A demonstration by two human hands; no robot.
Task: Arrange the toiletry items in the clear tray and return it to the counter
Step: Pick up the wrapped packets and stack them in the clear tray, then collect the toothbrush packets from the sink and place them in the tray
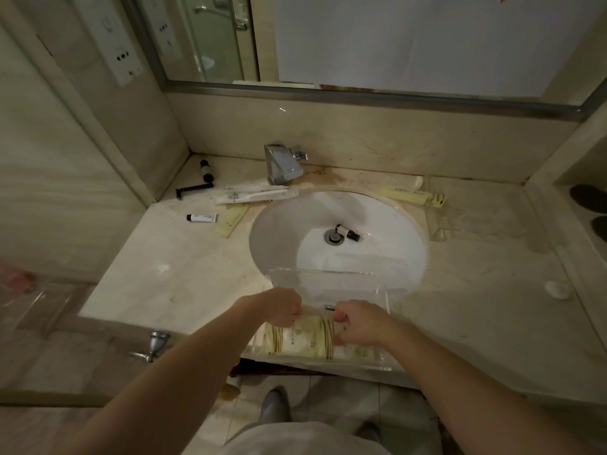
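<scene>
Clear tray (328, 284) sat at the worktop's (170, 277) 6 o'clock edge, overhanging the basin. Left hand (282, 307) and right hand (358, 321) pinched striped sachets (305, 338) inside it. Arranging under way; next, the bottle (347, 232) by the drain needed collecting.

A: Views on record?

B: One only, head-worn, wide-angle. Nothing shared with a second view.

A: Facing?

B: Forward and steeply down onto the counter (170, 274). Sink (338, 231) sits centre frame, faucet (283, 164) just above centre, mirror (394, 44) across the top edge.

A: How near?

B: Close. Both forearms enter from the bottom corners; left hand (279, 307) and right hand (359, 323) meet just below centre, over the counter's near edge. Floor tiles and a shoe (275, 405) show at bottom centre, so the camera looks nearly straight down there.

A: Distortion?

B: Walls bow outward at left and right edges.
</scene>
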